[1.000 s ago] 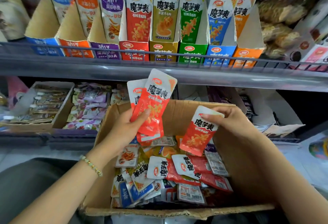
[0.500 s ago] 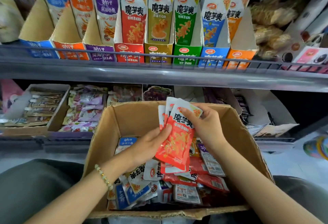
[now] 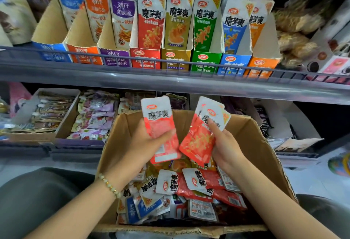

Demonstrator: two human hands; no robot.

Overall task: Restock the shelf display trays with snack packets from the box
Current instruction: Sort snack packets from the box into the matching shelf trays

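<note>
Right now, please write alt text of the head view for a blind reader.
The left hand holds red snack packets and the right hand holds more, over an open cardboard box of mixed packets. Behind, a shelf carries coloured display trays.

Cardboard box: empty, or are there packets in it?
Not empty. A loose pile of packets, mostly red with some blue, covers the bottom of the cardboard box.

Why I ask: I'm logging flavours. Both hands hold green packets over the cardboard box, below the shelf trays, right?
Wrong colour: in the head view the left hand and right hand each hold red packets, not green, over the cardboard box, below the shelf trays.
</note>
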